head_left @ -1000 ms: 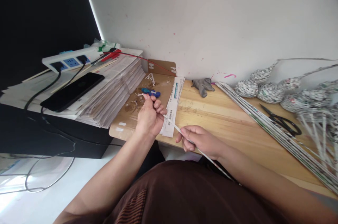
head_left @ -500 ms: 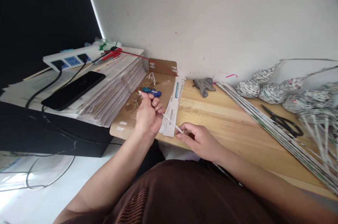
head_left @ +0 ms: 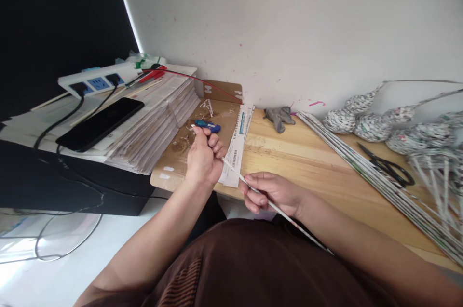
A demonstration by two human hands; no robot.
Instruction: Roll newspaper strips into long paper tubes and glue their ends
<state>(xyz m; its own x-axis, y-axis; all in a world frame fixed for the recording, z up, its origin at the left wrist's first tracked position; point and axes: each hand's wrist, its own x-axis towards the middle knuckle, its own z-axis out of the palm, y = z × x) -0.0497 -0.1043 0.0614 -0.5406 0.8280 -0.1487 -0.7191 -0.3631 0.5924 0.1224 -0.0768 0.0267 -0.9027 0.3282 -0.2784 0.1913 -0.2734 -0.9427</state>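
A thin rolled paper stick (head_left: 285, 216) slants from my left hand down to the right, across my right hand and on past my forearm. My left hand (head_left: 205, 156) is closed around its upper end, palm turned up. Lower down, my right hand (head_left: 269, 192) grips the same stick between thumb and fingers. Beneath and between the hands lie printed paper strips (head_left: 236, 162) at the table's edge. Just beyond my left fingertips rests a blue tool or bottle (head_left: 213, 127), partly hidden, on a brown cardboard sheet (head_left: 173, 165).
To the left, a tall paper stack (head_left: 162, 109) carries a phone (head_left: 101, 124) and a power strip (head_left: 97, 80). On the wooden table (head_left: 300, 167) are a grey glove (head_left: 279, 118), long paper sticks (head_left: 361, 172), black scissors (head_left: 390, 168) and woven paper pieces (head_left: 372, 126).
My right hand has rolled palm-up and shifted slightly right, so more of the paper stick shows across it. My left hand has stayed almost in place.
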